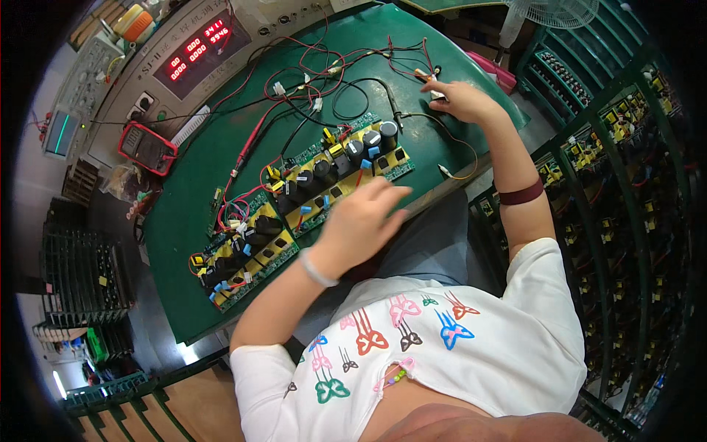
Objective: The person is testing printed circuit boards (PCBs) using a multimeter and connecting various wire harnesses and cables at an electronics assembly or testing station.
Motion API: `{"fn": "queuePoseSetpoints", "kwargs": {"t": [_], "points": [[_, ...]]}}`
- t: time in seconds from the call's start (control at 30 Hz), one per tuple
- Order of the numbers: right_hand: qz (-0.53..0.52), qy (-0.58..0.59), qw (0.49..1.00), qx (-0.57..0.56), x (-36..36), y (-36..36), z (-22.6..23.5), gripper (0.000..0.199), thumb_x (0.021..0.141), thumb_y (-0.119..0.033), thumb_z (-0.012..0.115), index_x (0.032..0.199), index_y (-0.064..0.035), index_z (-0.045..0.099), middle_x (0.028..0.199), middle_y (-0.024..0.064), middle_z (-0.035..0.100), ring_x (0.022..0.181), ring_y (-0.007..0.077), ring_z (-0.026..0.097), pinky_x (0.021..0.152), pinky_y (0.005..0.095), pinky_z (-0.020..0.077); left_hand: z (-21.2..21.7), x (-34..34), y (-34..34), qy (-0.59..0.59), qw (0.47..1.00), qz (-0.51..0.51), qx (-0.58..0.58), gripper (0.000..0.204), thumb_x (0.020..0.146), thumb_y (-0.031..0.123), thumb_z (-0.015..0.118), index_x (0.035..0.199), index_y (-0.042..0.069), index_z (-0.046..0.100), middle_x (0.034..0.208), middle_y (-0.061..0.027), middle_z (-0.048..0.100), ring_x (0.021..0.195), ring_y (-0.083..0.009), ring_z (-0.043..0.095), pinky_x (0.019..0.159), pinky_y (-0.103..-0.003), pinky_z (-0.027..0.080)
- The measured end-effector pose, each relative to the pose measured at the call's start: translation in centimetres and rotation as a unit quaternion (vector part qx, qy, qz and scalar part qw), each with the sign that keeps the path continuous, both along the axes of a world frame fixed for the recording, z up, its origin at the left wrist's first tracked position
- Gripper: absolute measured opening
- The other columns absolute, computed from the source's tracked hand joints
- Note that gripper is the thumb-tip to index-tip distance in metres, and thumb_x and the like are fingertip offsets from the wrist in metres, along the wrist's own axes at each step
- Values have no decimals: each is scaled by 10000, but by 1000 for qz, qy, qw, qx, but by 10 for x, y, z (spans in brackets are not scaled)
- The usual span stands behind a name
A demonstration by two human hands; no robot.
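Over the front edge of the larger circuit board (409,168), my left hand (361,225) hovers open, its fingers apart and slightly blurred. That green board has yellow insulation, black capacitors and blue parts. A second, similar board (247,261) lies to its left, with thin wires coming off it. At the right side of the green table mat (442,51), my right hand (464,102) bends its thumb and index finger around a small pale piece, too hidden to name. Just beyond those fingers are small wire ends. A black probe (395,110) with a thin lead lies between the hands.
Red and black leads (254,140) tangle across the mat. Behind stand a test console (195,59) with red digits, a red multimeter (147,147) and an oscilloscope (65,125). Racks of boards (618,221) stand at the right, below a fan (552,11). More racks (81,265) stand left.
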State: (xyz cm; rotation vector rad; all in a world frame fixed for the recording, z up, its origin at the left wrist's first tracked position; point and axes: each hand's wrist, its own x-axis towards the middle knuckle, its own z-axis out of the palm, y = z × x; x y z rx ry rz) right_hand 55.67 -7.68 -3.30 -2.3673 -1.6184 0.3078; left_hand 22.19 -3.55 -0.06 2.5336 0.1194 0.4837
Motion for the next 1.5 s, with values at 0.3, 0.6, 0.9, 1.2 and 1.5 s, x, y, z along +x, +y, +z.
{"fn": "queuePoseSetpoints", "kwargs": {"t": [0.3, 0.6, 0.9, 1.2, 1.5], "points": [[51, -24, 992, 111, 0, 1, -33, 224, 914, -122, 647, 1082, -100, 501, 968, 215, 658, 917, 418, 649, 748, 480, 511, -67, 109, -38, -73, 984, -11, 165, 333, 792, 77, 667, 1121, 26, 642, 980, -104, 584, 902, -276, 604, 784, -357, 535], [-43, -207, 967, 145, -47, 47, 7, 381, 931, -410, 632, 1028, -46, 581, 872, 131, 717, 802, 354, 712, 678, 455, 567, -57, 80, -30, -176, 971, -6, 164, 199, 741, 91, 649, 930, 39, 686, 864, -65, 591, 814, -221, 623, 665, -309, 526], [-72, 83, 994, 20, -17, 104, -13, 531, 775, -461, 703, 950, 40, 718, 862, 211, 729, 783, 341, 711, 734, 438, 559, -57, 35, -26, -210, 970, 39, 111, 231, 806, 52, 684, 1035, 18, 678, 986, -115, 693, 831, -269, 703, 725, -340, 584], [124, 693, 684, 189, -131, -10, 47, 200, 918, -166, 693, 931, -86, 511, 737, -38, 560, 539, 28, 489, 468, 181, 371, -55, -78, -4, -240, 969, 49, 17, 237, 750, -52, 731, 984, -16, 723, 1097, -182, 704, 832, -280, 721, 702, -325, 587], [140, 604, 738, 267, -210, -23, -28, 150, 918, -76, 692, 1014, 19, 626, 860, 59, 617, 665, 84, 601, 547, 202, 473, -85, -107, -5, -241, 931, 255, 96, 273, 736, -117, 756, 988, -16, 731, 1001, -142, 700, 855, -265, 700, 718, -316, 573]]}}
